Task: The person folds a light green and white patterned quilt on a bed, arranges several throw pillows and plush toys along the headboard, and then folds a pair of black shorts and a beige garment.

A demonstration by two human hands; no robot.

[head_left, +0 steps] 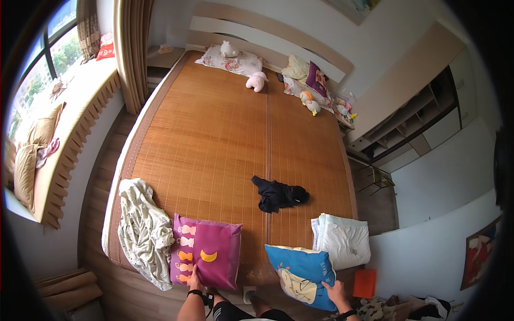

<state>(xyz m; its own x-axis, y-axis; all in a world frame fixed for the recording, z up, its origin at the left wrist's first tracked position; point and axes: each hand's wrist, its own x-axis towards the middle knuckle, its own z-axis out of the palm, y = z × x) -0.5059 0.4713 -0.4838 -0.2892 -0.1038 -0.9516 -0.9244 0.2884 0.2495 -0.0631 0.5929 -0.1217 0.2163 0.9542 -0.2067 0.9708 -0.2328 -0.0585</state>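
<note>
Both forearms come up from the lower edge as I watch through the head camera. My left hand [194,279] lies flat, fingers spread, on the near edge of a purple cushion [206,255], a square, softly stuffed one with a yellow crescent and a column of pale and orange cut-out shapes; I would call that hand open and pressing, not gripping. My right hand [336,292] rests on the lower corner of a blue cushion [300,269] printed with a cream cartoon figure; whether the fingers pinch the fabric or only touch it I cannot tell. Both cushions sit at the foot of the bed, on a woven bamboo mat [214,139] of fine amber slats, made of two panels joined down the middle. Just left of the purple cushion a crumpled, pale patterned sheet [142,232] hangs over the mat's corner. Right of the blue cushion lies a folded white quilt [344,239], puffy and stitched. Between them, further up the mat, is a dark garment [278,194] in a loose heap. Open wooden shelves [412,120] stand against the right wall; what they hold is too small to make out.
</note>
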